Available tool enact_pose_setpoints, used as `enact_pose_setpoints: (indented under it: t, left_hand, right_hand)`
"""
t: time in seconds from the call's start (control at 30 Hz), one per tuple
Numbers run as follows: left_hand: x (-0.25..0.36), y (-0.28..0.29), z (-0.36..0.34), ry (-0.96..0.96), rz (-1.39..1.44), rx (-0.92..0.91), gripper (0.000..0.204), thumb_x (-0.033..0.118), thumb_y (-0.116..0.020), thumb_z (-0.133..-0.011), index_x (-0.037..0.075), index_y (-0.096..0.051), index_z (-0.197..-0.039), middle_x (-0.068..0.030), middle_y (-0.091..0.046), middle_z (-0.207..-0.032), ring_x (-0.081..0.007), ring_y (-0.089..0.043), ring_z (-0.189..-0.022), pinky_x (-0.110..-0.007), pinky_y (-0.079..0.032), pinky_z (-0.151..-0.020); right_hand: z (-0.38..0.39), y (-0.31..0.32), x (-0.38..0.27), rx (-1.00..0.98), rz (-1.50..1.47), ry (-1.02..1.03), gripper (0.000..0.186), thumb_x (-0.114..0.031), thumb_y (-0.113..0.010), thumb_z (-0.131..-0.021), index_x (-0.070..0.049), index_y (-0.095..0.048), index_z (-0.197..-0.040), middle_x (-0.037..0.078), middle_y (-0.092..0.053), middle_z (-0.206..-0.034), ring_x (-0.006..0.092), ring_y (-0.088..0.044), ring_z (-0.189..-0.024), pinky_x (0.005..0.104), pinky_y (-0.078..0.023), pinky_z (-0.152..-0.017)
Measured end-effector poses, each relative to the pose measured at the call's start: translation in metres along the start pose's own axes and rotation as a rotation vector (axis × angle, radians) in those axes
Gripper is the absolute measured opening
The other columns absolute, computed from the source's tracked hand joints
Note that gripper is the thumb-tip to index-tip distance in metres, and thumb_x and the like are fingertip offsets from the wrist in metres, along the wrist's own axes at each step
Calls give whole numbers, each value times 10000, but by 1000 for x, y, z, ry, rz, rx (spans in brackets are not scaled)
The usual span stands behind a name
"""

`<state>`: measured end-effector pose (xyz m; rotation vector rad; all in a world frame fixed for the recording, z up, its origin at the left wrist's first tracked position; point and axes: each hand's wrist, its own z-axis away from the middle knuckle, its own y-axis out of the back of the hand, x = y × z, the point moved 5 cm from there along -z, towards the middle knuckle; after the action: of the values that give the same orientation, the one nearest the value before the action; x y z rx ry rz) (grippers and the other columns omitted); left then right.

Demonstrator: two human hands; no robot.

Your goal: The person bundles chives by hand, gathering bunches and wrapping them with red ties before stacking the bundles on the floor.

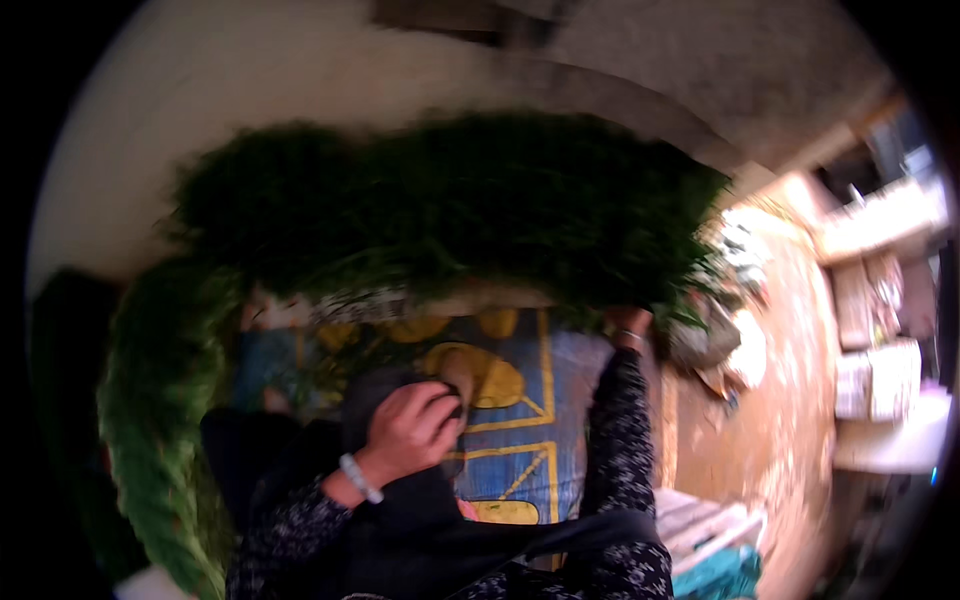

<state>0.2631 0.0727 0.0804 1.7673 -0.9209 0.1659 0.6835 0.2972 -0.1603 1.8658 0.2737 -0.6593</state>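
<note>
One mat [575, 400], two hands [410, 424], greenery [450, 200]

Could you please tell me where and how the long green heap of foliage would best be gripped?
Probably by a handful at the near edge of the green heap, toward its right end, coming from the wearer's side. It lies spread sideways as a leafy mass with no handle visible, and that edge faces the blue mat. The right hand is at that edge.
</note>
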Motion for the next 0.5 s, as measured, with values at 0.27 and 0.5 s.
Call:
enact_pose_setpoints:
  t: [0.27,0.5]
  left_hand:
    - [-10,-15,0,-94,187,30,222,125,-677,-767,52,-596,-960,-96,-537,-1015,-264,-592,-861,-381,-491,-757]
    - [-21,39,36,-19,354,260,208,40,-681,-761,49,-620,-960,-94,-545,-1023,-268,-595,-871,-374,-497,-757]
  right_hand:
    - [-7,10,111,-519,164,-128,756,-476,-737,-732,-173,-527,-1392,172,-585,-1315,319,-548,-1214,398,-468,-993]
    - [53,-28,52,-775,-558,-817,353,-239,-639,-876,-97,-607,-1197,146,-669,-1058,328,-672,-913,435,-571,-704]
